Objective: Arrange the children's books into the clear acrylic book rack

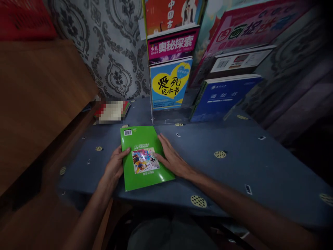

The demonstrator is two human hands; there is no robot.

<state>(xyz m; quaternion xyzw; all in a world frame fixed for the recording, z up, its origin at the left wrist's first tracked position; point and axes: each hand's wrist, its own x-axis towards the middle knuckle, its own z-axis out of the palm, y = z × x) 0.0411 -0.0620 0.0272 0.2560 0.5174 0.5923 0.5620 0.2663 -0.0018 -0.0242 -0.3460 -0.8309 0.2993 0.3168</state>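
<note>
Left hand (116, 165) and right hand (173, 161) hold the green book (144, 160) between them; the heart book (170, 85) reads "爱死这本书".

- Bright green on the thin rectangular glossy-paper book (145, 178), with 1 white barcode box (128, 132) and 1 multicoloured square picture (143, 160).
- Dull blue on the flat tablecloth (197, 149), scattered with black-dotted yellow ovals (220, 154).
- Light blue on the upright rectangular paper book (170, 100), with 1 yellow heart (169, 84).
- Dark grey scrollwork over pale grey on the upright backdrop (117, 66).
- Deep blue, white-lettered, on the rectangular booklet (223, 97).
</note>
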